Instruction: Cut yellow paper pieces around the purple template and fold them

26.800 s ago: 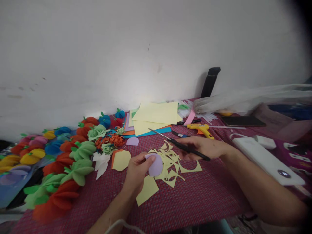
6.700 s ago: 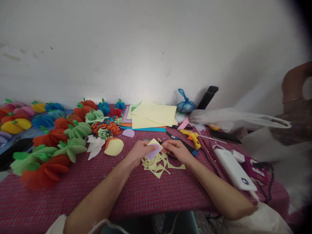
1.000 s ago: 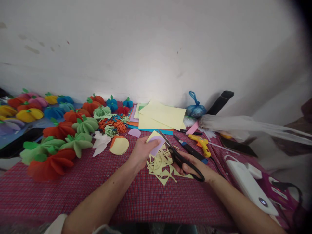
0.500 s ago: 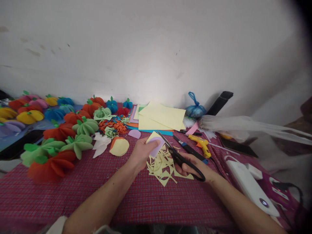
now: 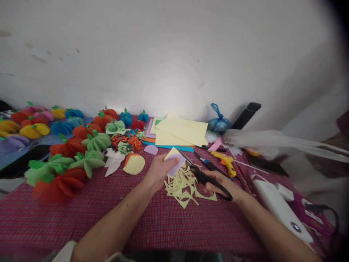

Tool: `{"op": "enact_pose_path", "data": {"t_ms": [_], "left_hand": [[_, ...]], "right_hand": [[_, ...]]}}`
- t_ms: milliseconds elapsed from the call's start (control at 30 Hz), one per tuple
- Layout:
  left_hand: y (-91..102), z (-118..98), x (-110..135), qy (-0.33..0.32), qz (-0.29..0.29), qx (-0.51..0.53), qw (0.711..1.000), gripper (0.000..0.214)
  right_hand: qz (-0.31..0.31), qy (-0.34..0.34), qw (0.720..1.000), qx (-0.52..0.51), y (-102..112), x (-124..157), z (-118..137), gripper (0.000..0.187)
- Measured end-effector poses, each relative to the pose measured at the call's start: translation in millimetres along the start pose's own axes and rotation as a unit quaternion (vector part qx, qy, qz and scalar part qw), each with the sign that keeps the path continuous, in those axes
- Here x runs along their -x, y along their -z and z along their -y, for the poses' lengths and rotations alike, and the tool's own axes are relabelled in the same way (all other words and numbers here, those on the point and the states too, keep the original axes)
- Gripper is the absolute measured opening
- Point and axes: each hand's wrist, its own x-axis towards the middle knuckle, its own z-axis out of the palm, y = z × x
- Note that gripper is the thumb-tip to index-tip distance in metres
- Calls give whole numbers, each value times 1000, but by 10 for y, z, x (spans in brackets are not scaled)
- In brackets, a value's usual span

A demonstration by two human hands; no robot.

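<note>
Between thumb and fingers, my left hand (image 5: 160, 169) pinches a rounded purple piece (image 5: 173, 168) laid over a pale yellow felt-like piece (image 5: 171, 153). My right hand (image 5: 214, 183) is closed round the handles of black-handled scissors (image 5: 203, 175). The blades lie along the right edge of the held pieces. Below both hands, pale yellow offcuts (image 5: 178, 185) are heaped on the checked cloth. A stack of rounded yellow pieces (image 5: 134, 165), with orange showing beneath, lies left of my left hand. A purple half-round piece (image 5: 151, 149) is just behind it.
Pumpkin-shaped felt crafts (image 5: 69, 146) crowd the left side. Yellow sheets (image 5: 181, 130) lie at the back by the wall. On the right are a yellow glue gun (image 5: 225, 162), a blue-black tool (image 5: 209, 165), a white power bank (image 5: 280, 207) and a purple power strip (image 5: 308, 214).
The scissors and my right hand have shifted slightly right and down. My left hand keeps its pinch on the purple and yellow pieces. The whole view has drifted a little.
</note>
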Motion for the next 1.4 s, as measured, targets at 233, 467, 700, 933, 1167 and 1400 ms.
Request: {"op": "enact_pose_path", "data": {"t_ms": [233, 467, 700, 933, 1167, 1400], "left_hand": [[-11, -25, 20, 14, 3, -16, 1000, 20], [-18, -37, 22, 32, 19, -33, 999, 22], [2, -38, 13, 51, 50, -51, 996, 23], [27, -37, 9, 63, 66, -78, 993, 23], [24, -16, 3, 63, 74, -93, 991, 23], [-17, -18, 34, 70, 71, -79, 992, 20]], "right_hand": [[-9, -6, 998, 64, 72, 36, 89, 49], [11, -23, 996, 86, 207, 95, 51, 50], [27, -19, 993, 115, 247, 127, 145, 49], [39, -27, 987, 156, 292, 159, 221, 52], [80, -19, 990, 116, 264, 130, 151, 60], [104, -19, 994, 22, 177, 78, 82, 60]]}}
